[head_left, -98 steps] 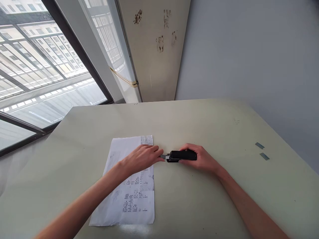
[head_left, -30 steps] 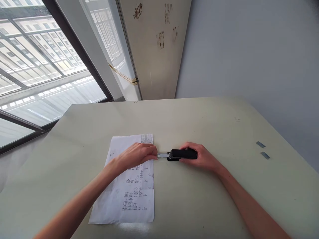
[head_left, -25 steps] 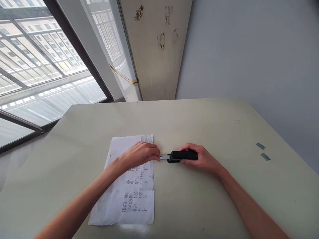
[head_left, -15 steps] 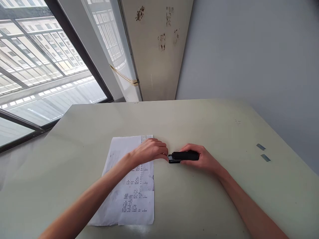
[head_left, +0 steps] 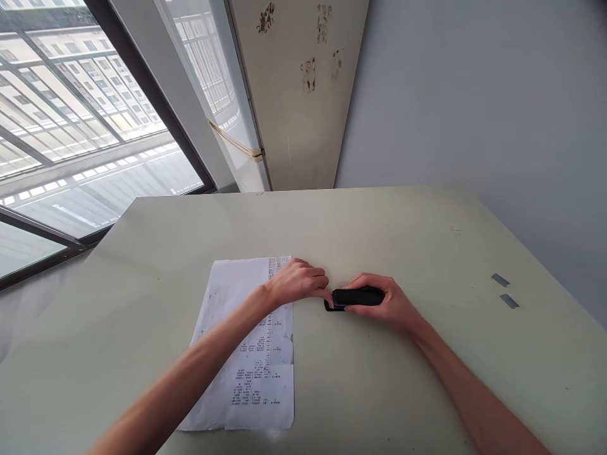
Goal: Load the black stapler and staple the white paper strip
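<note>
A black stapler [head_left: 359, 297] lies level over the table, its front end pointing left. My right hand [head_left: 386, 300] is closed around its rear part, fingers along the far side and thumb along the near side. My left hand [head_left: 303, 281] reaches across a printed sheet of paper [head_left: 258, 404] with its fingers curled in. One fingertip of it presses on the stapler's front end, where a bit of the metal staple tray shows. The curled fingers hide the underside of that hand. The sheet lies flat, left of the stapler and apart from it.
Both hands work over a pale green table [head_left: 403, 392]. Two small grey strips [head_left: 505, 291] are on its right side. A grey wall [head_left: 474, 95] borders the table at right, a stained cream panel [head_left: 303, 126] stands behind, and a window [head_left: 71, 114] is at left.
My left hand has moved right, its fingertip now against the stapler's front. Less of the metal tray sticks out. The stapler and my right hand have shifted slightly right; the paper stays put.
</note>
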Motion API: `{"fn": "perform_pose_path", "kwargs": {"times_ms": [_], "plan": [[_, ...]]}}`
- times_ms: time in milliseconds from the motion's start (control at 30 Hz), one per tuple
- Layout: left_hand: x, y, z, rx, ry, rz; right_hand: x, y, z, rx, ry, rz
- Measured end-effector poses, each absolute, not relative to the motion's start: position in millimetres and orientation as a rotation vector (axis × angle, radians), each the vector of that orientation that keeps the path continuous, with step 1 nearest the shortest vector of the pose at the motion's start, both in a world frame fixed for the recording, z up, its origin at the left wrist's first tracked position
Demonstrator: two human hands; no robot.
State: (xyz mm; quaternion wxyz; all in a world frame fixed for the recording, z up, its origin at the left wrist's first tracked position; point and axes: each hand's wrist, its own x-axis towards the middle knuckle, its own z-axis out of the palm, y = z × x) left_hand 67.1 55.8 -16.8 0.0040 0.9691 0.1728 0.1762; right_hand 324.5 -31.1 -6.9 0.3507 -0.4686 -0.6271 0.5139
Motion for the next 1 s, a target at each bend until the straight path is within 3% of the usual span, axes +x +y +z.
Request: {"fn": "perform_pose_path", "kwargs": {"times_ms": [233, 500, 1000], "plan": [[44.1, 50.5, -3.7, 2.876, 0.722, 0.523, 324.1, -30.0, -6.4, -1.229, -1.645, 1.348], [-41.0, 50.9, -2.2, 2.494, 1.685, 0.613, 323.6, -32.0, -3.1, -1.287, -1.634, 1.394], [-4.4, 45.8, -11.5, 2.122, 1.705, 0.683, 325.3, -33.4, -5.1, -1.262, -1.679, 1.385]]}}
